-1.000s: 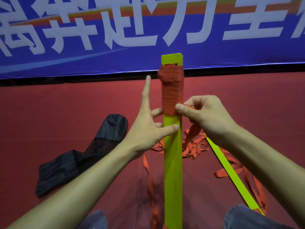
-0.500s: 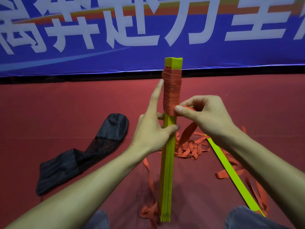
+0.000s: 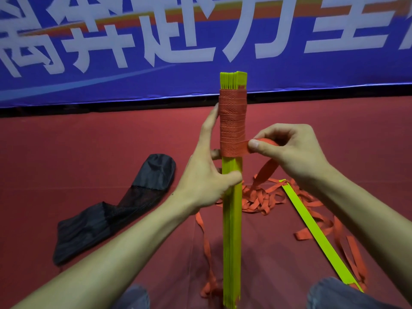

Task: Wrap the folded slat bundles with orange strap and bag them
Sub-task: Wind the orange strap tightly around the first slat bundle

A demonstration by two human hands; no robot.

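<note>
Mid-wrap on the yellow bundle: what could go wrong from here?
The right hand pinches the orange strap beside the slat bundle; a slip could loosen the coils. The left hand grips just below the wrap, so the unwrapped lower slats may fan out. The strap's slack lies piled by a loose slat and could snag.

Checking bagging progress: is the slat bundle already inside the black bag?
No, the slat bundle stands upright while the black bag lies flat to its left.

The blue banner point(image 3: 289, 72) bears large white Chinese characters — tops cropped, none surely readable.
</note>
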